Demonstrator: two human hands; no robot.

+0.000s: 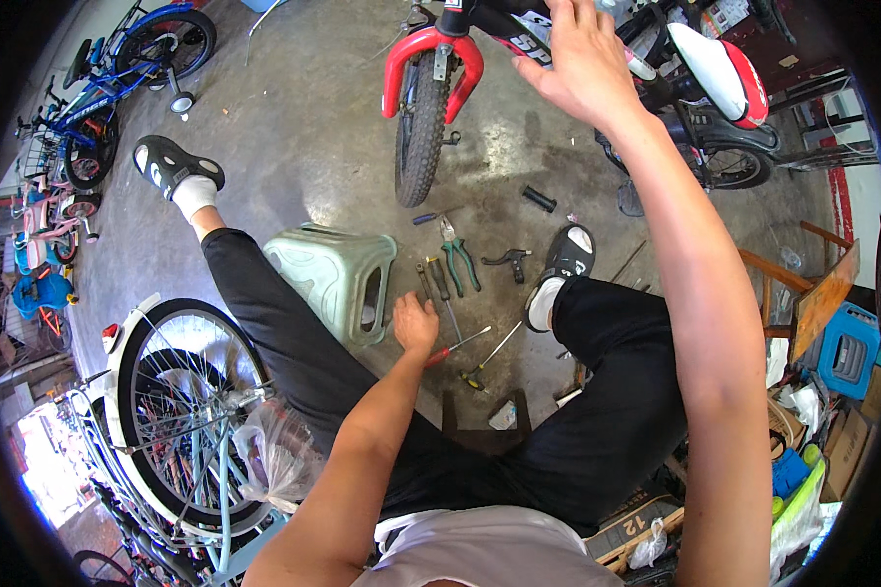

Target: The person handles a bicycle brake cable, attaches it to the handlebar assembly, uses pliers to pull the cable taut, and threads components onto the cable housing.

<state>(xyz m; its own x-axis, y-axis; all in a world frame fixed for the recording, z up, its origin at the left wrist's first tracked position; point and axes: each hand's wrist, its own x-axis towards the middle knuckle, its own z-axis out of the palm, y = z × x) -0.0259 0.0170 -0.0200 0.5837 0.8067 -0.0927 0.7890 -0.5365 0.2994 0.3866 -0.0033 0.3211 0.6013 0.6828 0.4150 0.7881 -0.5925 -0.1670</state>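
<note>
Inside floor (pixel 303 127) edges: one pliers (pixel 457 256), one brake lever (pixel 511 261). Your left hand (pixel 416 323) low, grip unclear; right hand (pixel 587 73) high, thumb apart, at red-forked bicycle (pixel 468 73).

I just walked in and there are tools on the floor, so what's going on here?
A person has an open right hand up at a bike with a red fork; whether it's touching is hard to tell. The left hand is low, near a red-handled screwdriver, and I can't see if it holds anything. Green-handled pliers and what looks like a brake lever lie on the floor.
</note>
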